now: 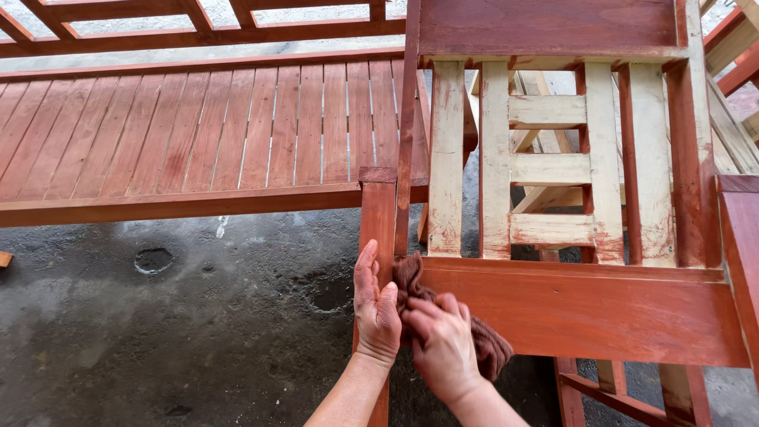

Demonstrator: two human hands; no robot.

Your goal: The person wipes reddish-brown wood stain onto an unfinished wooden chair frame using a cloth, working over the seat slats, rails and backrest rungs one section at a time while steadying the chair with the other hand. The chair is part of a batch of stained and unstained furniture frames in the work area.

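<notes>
1. Step in hand: staining the wooden frame. The right hand (444, 341) is clenched around a stain-soaked brown rag (474, 332). The rag's upper end presses against the left end of the lower red rail (577, 308), where it meets the corner post (378, 213).
2. The left hand (376, 304) lies flat with fingers extended against the post's side, bracing it and grasping nothing.
3. Next move, as judged: wiping calls for even pressure along the grain, with the post held steady.
4. Unfinished areas: the pale vertical slats (545, 158) above the rail show only red smears.
5. Surroundings: a red slatted bed frame (198, 134) stands just behind, over stained concrete floor (158, 316).
6. Obstructions: a thin red strip (407, 119) leans close beside the post, narrowing access to the joint.
</notes>
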